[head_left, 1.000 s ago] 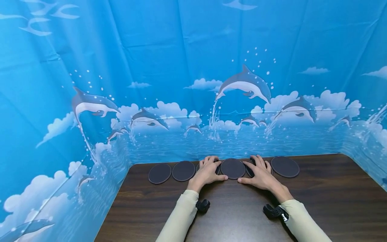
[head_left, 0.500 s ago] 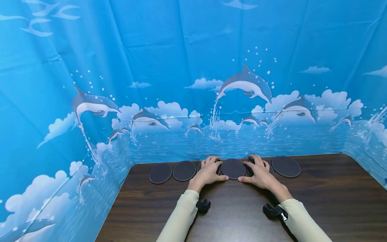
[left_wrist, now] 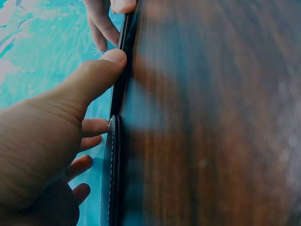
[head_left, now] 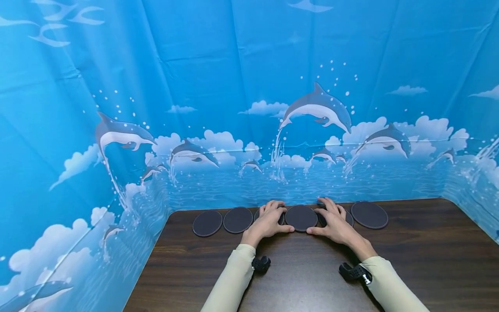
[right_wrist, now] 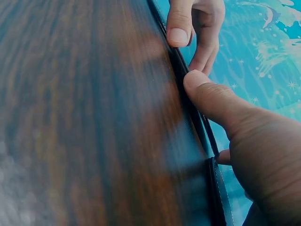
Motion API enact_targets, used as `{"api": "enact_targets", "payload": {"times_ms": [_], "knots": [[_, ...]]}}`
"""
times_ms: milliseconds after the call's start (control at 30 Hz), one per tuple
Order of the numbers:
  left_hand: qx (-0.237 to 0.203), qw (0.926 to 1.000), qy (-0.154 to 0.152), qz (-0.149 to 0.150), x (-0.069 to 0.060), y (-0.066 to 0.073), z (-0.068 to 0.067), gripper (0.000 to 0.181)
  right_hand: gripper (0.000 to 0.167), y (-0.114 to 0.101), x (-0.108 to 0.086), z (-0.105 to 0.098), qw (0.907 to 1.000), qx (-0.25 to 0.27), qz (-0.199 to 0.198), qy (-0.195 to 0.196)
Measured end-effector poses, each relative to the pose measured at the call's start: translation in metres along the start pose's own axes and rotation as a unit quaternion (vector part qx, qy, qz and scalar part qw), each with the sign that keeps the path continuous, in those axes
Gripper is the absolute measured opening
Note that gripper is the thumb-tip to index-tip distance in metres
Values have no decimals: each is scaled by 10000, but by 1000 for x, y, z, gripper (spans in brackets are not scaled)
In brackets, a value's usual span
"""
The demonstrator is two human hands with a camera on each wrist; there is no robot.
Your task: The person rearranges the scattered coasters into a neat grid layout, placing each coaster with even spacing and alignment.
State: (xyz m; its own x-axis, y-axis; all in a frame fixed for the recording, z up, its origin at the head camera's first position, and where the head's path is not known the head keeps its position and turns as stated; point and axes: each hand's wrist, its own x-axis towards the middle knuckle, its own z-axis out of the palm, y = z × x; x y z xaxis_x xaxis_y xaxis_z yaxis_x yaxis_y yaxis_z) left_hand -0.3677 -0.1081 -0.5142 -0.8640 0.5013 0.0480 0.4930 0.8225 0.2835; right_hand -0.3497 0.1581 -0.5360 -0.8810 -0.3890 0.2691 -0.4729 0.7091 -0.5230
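Several round dark coasters with stitched rims lie flat in a row along the table's far edge. My left hand (head_left: 268, 222) and right hand (head_left: 333, 222) hold the middle coaster (head_left: 301, 218) from both sides. Each thumb touches its near rim, with the index fingers bent toward its far side. In the left wrist view the left thumb (left_wrist: 106, 70) lies on the coaster's edge, and the right thumb (right_wrist: 207, 89) does likewise in the right wrist view. The coasters beneath each palm are partly hidden.
Two coasters, the outermost one (head_left: 207, 223) and its neighbour (head_left: 238, 220), lie left of the hands. Another coaster (head_left: 369, 215) lies to the right. Behind the brown wood table (head_left: 300, 268) hangs a blue dolphin-printed cloth (head_left: 234, 86).
The right hand's fingers have shifted very slightly at the far rim. Otherwise the hands and coasters keep their places, and the view drifts a little.
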Motion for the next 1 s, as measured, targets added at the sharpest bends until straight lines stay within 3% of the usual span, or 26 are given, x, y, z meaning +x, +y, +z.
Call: {"api": "enact_targets", "payload": {"times_ms": [500, 833, 1000], "knots": [[-529, 9986, -1, -54, -1, -2, 3, 63, 78, 5, -2, -2, 9995, 108, -229, 199], [-684, 9974, 232, -60, -2, 0, 0, 63, 80, 3, -3, -7, 9987, 205, -340, 303], [-799, 9960, 394, 86, -5, 1, -2, 67, 80, 3, -5, -11, 9980, 205, -410, 435]]}}
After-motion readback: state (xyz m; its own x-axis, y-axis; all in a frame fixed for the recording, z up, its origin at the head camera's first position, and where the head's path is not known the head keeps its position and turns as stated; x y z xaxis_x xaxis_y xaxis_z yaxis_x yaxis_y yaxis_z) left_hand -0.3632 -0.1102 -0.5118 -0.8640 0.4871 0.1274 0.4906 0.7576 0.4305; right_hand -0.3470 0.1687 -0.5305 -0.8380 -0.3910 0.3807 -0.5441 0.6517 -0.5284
